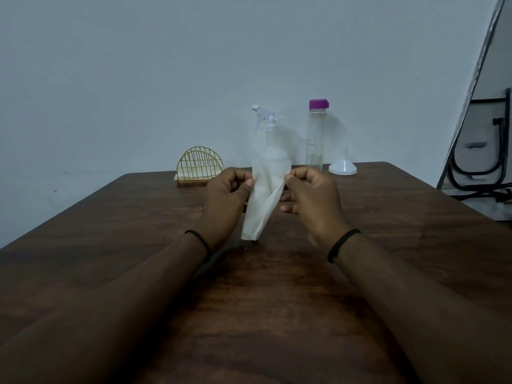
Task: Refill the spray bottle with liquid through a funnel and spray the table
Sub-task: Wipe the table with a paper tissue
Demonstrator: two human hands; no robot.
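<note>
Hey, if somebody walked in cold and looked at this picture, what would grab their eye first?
First, the two hands in the middle: the left hand and right hand each pinch a top corner of a thin white tissue, holding it up over the dark wooden table. Behind it, by the wall, stand a spray bottle and a clear bottle with a bright purple cap, with a white funnel upside down beside them.

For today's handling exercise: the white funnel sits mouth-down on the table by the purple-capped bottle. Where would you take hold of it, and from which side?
Take the funnel by its narrow spout, coming from above. It rests on its wide mouth with the spout pointing up, so the stem is free for a pinch grip. Approach from its right, since the purple-capped bottle stands close on its left. Both hands are busy with a tissue.
</note>
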